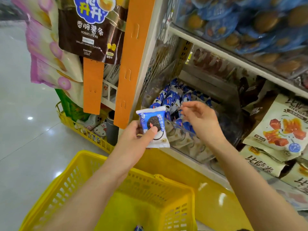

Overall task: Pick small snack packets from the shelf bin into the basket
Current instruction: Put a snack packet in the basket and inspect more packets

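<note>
Head view: the left hand (137, 138) grips a small blue-and-white snack packet printed with a dark sandwich cookie (152, 124), thumb pressed on its front and fingers curled behind it. The packet is upright, held in front of the clear-walled shelf bin (185, 145) and above the far rim of the yellow slotted plastic basket (83, 170).

The right hand (202, 121) hovers over the heap of matching blue-and-white packets (173, 97) in the bin, fingers loosely bent, with nothing visibly held.

One more small blue packet (139, 228) lies on the basket floor.

A brown potato-stick bag (83, 30) hangs at upper left beside an orange cardboard strip (129, 64). Beige pouches picturing red meat (281, 129) are stacked right of the bin.
</note>
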`<state>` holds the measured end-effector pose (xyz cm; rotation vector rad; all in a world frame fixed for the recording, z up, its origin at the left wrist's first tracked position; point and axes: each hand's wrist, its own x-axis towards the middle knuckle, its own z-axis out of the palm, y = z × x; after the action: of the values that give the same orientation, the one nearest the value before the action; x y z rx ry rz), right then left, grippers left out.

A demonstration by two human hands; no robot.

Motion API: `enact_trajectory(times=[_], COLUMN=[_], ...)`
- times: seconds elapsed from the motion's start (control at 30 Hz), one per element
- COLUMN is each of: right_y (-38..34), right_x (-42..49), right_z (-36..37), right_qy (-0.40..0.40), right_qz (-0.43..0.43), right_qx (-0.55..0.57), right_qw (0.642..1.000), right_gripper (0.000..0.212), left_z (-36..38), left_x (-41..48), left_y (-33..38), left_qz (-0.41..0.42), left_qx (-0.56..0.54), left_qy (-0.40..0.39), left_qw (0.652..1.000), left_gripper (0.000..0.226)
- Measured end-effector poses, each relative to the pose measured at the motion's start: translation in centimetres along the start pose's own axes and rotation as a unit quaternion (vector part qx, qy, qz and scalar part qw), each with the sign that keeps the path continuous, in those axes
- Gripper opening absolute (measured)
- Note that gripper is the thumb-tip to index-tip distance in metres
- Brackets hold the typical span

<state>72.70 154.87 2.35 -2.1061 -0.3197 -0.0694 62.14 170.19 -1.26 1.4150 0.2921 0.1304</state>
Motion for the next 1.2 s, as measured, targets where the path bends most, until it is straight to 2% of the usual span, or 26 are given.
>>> enact_trajectory(times=[0.07,0.13,0.27,0.33,0.4,0.57,0.63,0.73,0.83,0.9,0.97,1.07,1.13,1.2], right_y=[1.1,2.1,2.6,2.5,2.3,2.7,2.9,2.7,2.1,1.3,0.0,-2.5,-4.0,-4.9], right_x=[2.6,4.7,6.9,7.5,7.7,7.8,7.9,7.8,6.9,5.9,4.8,2.7,0.9,-1.0], right_z=[-0.4,-0.6,-0.1,0.3,0.9,1.3,1.2,1.0,0.1,-0.9,-1.7,-2.2,-2.2,-1.8], right_qy=[-0.029,-0.048,-0.125,-0.136,-0.133,-0.104,-0.083,-0.051,-0.009,0.024,0.056,0.052,-0.008,-0.097], right_qz=[0.041,0.081,0.156,0.163,0.146,0.125,0.124,0.116,0.057,-0.001,-0.054,-0.034,0.013,0.070], right_qx=[-0.111,-0.197,-0.372,-0.402,-0.402,-0.332,-0.305,-0.308,-0.330,-0.300,-0.241,-0.066,0.080,0.177], right_qw=[0.993,0.976,0.906,0.891,0.894,0.929,0.941,0.943,0.942,0.954,0.967,0.996,0.997,0.977], right_gripper=[0.012,0.026,0.046,0.047,0.041,0.037,0.025,0.032,0.038,0.038,0.034,0.022,0.015,0.013], left_z=[0.5,0.8,1.0,1.0,0.9,0.9,1.0,1.1,0.9,0.7,0.5,0.6,0.6,0.7], left_x=[0.3,0.6,0.9,1.0,1.1,1.1,1.1,1.1,1.2,1.2,1.2,1.2,1.1,0.8], left_y=[0.2,0.4,0.5,0.5,0.5,0.6,0.5,0.6,0.5,0.3,0.2,0.5,1.0,1.0], left_qz=[0.003,0.009,0.012,0.010,0.008,0.009,0.002,-0.018,-0.034,-0.043,-0.053,-0.078,-0.104,-0.103], left_qx=[-0.031,-0.043,-0.048,-0.058,-0.061,-0.075,-0.080,-0.088,-0.088,-0.079,-0.070,-0.093,-0.136,-0.172], left_qy=[0.042,0.068,0.066,0.063,0.065,0.059,0.051,0.050,0.060,0.058,0.051,0.032,0.009,-0.049], left_qw=[0.999,0.997,0.997,0.996,0.996,0.995,0.995,0.995,0.994,0.994,0.995,0.992,0.985,0.978], left_gripper=[0.013,0.015,0.011,0.010,0.010,0.010,0.009,0.007,0.005,0.006,0.009,0.009,0.022,0.052])
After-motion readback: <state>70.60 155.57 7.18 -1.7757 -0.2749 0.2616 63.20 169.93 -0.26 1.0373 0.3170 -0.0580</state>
